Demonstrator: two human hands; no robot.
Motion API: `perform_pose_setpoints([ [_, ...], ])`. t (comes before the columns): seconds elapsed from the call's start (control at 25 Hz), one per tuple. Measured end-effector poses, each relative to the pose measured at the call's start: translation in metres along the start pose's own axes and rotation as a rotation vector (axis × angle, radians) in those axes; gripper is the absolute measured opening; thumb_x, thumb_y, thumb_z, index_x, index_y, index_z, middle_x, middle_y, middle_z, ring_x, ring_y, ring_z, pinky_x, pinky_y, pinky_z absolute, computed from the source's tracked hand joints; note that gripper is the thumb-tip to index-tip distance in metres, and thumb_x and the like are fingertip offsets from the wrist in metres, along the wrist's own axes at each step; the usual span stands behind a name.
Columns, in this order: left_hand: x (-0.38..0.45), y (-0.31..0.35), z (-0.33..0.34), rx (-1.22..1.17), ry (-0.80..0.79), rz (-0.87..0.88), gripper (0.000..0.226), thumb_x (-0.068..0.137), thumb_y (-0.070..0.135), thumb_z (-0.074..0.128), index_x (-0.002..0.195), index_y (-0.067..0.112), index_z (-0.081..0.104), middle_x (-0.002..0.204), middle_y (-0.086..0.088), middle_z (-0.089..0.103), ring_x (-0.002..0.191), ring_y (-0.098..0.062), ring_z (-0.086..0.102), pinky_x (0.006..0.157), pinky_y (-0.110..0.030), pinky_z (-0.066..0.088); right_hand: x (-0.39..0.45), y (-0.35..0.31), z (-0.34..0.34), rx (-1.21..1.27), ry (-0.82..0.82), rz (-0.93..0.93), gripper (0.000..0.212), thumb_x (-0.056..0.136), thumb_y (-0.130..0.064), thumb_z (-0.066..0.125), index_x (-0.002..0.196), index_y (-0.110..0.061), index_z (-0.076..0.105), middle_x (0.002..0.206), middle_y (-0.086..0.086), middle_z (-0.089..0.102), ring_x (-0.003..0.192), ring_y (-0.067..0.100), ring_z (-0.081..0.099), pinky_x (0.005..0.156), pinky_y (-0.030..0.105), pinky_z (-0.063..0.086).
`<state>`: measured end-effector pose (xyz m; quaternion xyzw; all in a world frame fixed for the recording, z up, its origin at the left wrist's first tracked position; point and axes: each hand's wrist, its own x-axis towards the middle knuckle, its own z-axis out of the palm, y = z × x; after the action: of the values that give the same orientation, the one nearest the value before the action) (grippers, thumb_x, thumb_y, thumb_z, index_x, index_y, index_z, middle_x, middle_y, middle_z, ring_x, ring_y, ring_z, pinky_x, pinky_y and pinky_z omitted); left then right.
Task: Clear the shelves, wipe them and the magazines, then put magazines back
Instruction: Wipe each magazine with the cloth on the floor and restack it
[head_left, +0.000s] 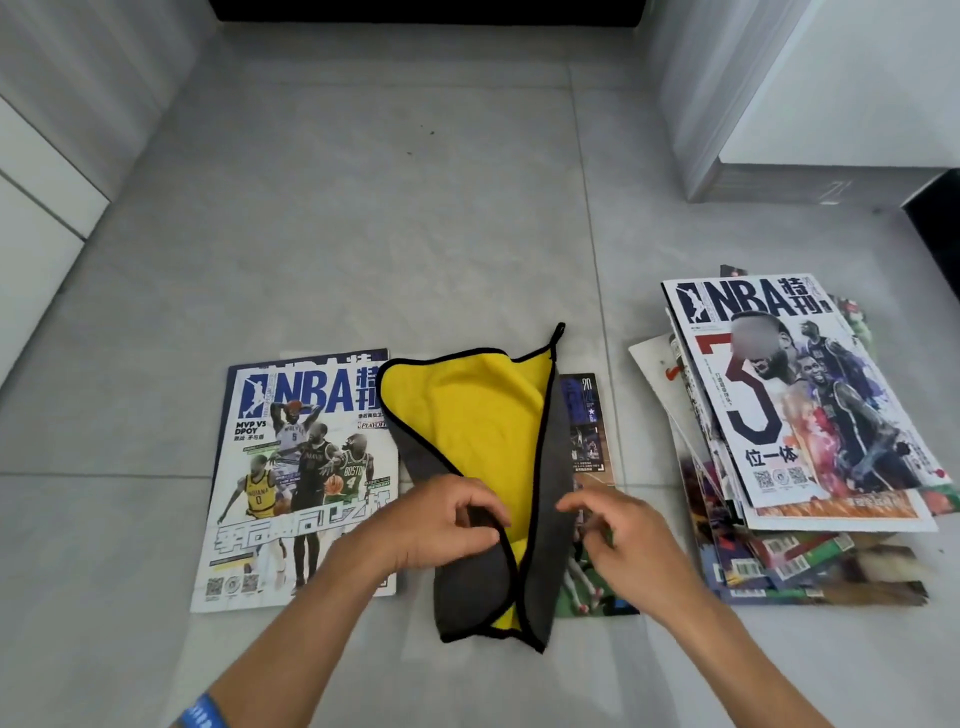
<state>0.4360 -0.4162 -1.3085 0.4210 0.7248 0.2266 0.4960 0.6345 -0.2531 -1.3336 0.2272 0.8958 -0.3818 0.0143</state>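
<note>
A yellow and grey cloth (483, 431) with black edging lies crumpled on the floor, over a magazine (587, 457) whose right side shows. My left hand (441, 519) pinches the cloth's black-edged fold near its middle. My right hand (618, 535) hovers just to the right of the cloth with fingers loosely curled, holding nothing. A basketball magazine (291, 478) lies flat to the left of the cloth. An untidy stack of magazines (800, 441) sits on the right.
Grey floor tiles (363, 234) stretch ahead. White cabinet fronts (41, 171) run along the left. A white unit (810, 93) stands at the back right, with a dark edge (935, 208) beside it. A blue wristband (202, 714) is on my left forearm.
</note>
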Motion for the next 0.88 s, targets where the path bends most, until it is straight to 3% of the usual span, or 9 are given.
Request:
perform_pose_setpoints([
  [0.12,0.001,0.001,0.03,0.366,-0.106,0.073,0.063,0.081,-0.002,0.057,0.133,0.032,0.054,0.131,0.015,0.046,0.087,-0.009,0.053,0.068,-0.02,0.04,0.012,-0.01,0.015,-0.186,-0.308,-0.234,0.061,0.08,0.001,0.051,0.131,-0.032,0.05,0.139,-0.015,0.047,0.116,0.008,0.051,0.101,0.029,0.044],
  [0.2,-0.005,-0.008,0.033,0.46,-0.121,0.049,0.071,0.08,-0.003,0.058,0.136,0.039,0.048,0.13,0.013,0.048,0.101,-0.013,0.054,0.076,-0.023,0.044,0.011,-0.002,0.015,-0.364,-0.408,-0.256,0.063,0.082,-0.006,0.054,0.138,-0.034,0.043,0.139,-0.013,0.04,0.118,0.014,0.046,0.103,0.033,0.042],
  [0.28,-0.013,-0.02,0.02,0.394,-0.121,-0.024,0.053,0.08,0.006,0.068,0.121,0.038,0.059,0.119,0.01,0.061,0.102,-0.013,0.06,0.082,-0.031,0.053,0.002,0.009,0.008,-0.477,-0.388,-0.261,0.048,0.085,-0.024,0.058,0.131,-0.035,0.049,0.128,-0.01,0.045,0.111,0.015,0.049,0.097,0.033,0.043],
  [0.4,-0.025,-0.036,-0.012,0.166,-0.289,-0.191,0.016,0.075,0.016,0.081,0.082,0.028,0.073,0.08,0.008,0.069,0.072,-0.009,0.061,0.063,-0.024,0.048,-0.021,0.024,-0.01,-0.519,-0.409,-0.111,0.025,0.08,-0.047,0.057,0.1,-0.032,0.058,0.103,-0.013,0.06,0.098,0.009,0.057,0.08,0.028,0.043],
  [0.48,-0.037,-0.038,-0.032,0.042,-0.453,-0.327,0.014,0.078,0.017,0.081,0.082,0.028,0.074,0.074,0.007,0.067,0.065,-0.009,0.057,0.057,-0.02,0.046,-0.04,0.032,-0.02,-0.295,-0.395,0.059,0.021,0.071,-0.046,0.062,0.082,-0.03,0.054,0.08,-0.014,0.058,0.075,0.003,0.053,0.063,0.025,0.037],
  [0.56,-0.045,-0.038,-0.044,-0.08,-0.482,-0.35,0.017,0.079,0.012,0.08,0.087,0.027,0.075,0.073,0.009,0.069,0.062,-0.005,0.058,0.058,-0.017,0.047,-0.054,0.033,-0.032,0.179,-0.373,0.227,0.02,0.068,-0.026,0.071,0.071,-0.024,0.051,0.066,-0.01,0.05,0.059,0.004,0.044,0.053,0.024,0.031],
  [0.68,-0.049,-0.037,-0.05,-0.264,-0.293,-0.274,0.021,0.074,0.01,0.084,0.091,0.021,0.077,0.088,0.003,0.075,0.081,-0.009,0.068,0.075,-0.023,0.052,-0.054,0.028,-0.044,0.565,-0.18,0.413,0.031,0.06,-0.03,0.077,0.059,-0.016,0.05,0.057,0.0,0.04,0.049,0.012,0.036,0.047,0.024,0.025],
  [0.76,-0.046,-0.038,-0.047,-0.388,-0.078,-0.262,0.03,0.072,0.008,0.084,0.1,0.012,0.074,0.1,-0.004,0.076,0.092,-0.014,0.07,0.08,-0.027,0.054,-0.044,0.034,-0.045,0.451,-0.105,0.454,0.048,0.066,-0.043,0.082,0.06,-0.008,0.05,0.056,0.0,0.041,0.051,0.012,0.04,0.054,0.03,0.026],
  [0.88,-0.038,-0.04,-0.033,-0.537,0.122,-0.244,0.033,0.084,-0.005,0.07,0.112,0.011,0.068,0.102,-0.008,0.076,0.099,-0.021,0.071,0.088,-0.033,0.057,-0.037,0.043,-0.04,0.221,-0.202,0.497,0.025,0.078,-0.027,0.076,0.069,-0.015,0.056,0.061,-0.008,0.058,0.06,0.01,0.056,0.062,0.035,0.039],
])
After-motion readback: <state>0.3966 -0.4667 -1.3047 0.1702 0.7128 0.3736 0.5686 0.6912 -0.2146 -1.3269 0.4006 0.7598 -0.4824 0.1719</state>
